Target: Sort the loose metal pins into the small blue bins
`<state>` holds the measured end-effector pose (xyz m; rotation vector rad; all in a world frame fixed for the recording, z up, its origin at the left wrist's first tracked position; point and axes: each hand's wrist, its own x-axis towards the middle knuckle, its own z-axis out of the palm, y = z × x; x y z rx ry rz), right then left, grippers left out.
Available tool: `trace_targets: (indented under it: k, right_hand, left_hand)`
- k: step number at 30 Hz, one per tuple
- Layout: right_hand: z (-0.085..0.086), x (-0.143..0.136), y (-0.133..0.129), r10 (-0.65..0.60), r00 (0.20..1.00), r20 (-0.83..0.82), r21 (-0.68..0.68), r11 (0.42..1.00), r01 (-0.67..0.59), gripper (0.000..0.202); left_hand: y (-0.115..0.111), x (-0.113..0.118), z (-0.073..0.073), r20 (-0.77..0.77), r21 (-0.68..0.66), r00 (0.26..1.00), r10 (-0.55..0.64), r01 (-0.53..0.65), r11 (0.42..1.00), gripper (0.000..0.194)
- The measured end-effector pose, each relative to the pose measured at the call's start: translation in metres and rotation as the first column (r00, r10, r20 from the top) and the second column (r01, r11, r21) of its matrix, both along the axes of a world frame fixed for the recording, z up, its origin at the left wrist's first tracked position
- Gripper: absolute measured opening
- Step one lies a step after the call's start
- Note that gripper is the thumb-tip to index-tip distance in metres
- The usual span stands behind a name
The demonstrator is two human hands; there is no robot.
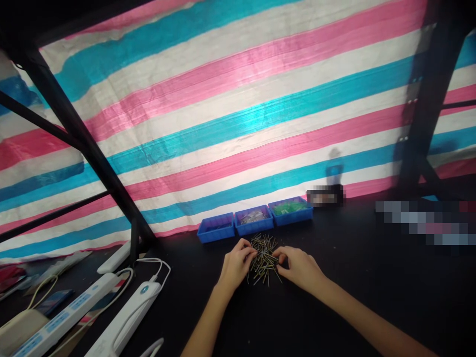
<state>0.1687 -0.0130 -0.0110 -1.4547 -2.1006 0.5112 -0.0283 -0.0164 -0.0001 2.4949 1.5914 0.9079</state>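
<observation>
A loose pile of thin metallic rods [265,260], some yellowish and some grey, lies on the black table. My left hand [238,262] is at the pile's left edge, its thumb and fingers pinched together; whatever is between them is too small to name. On the right side of the pile is my right hand [294,264], with its fingers curled toward the thumb at the rods. What its fingertips hold, if anything, cannot be made out.
Behind the pile stand three blue trays: one with dark items [216,237], one with clear pieces [254,230], one with green pieces [291,219]. White power strips [128,317] and cables lie at left. A striped sheet [238,124] hangs behind the table [353,277].
</observation>
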Motion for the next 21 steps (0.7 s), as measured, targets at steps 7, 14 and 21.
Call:
trace_targets:
  k: [7, 14, 21]
  right_hand:
    - [0.0009, 0.001, 0.0006, -0.012, 1.0, 0.005, 0.005, 1.0, 0.012, 0.025]
    - [0.0038, 0.0041, 0.0026, -0.057, 0.996, 0.071, 0.011, 0.998, 0.057, 0.015]
    - [0.0059, 0.0055, 0.0042, -0.12, 0.983, 0.138, -0.001, 0.993, 0.122, 0.008]
  left_hand:
    - [0.0009, -0.0009, -0.001, -0.022, -0.017, 1.0, 0.001, -0.001, 1.0, 0.018]
    - [-0.0004, 0.0004, 0.0002, -0.041, -0.014, 0.999, 0.004, -0.005, 1.0, 0.013]
    - [-0.0025, 0.0016, 0.0018, -0.013, -0.022, 1.0, 0.002, -0.002, 1.0, 0.018]
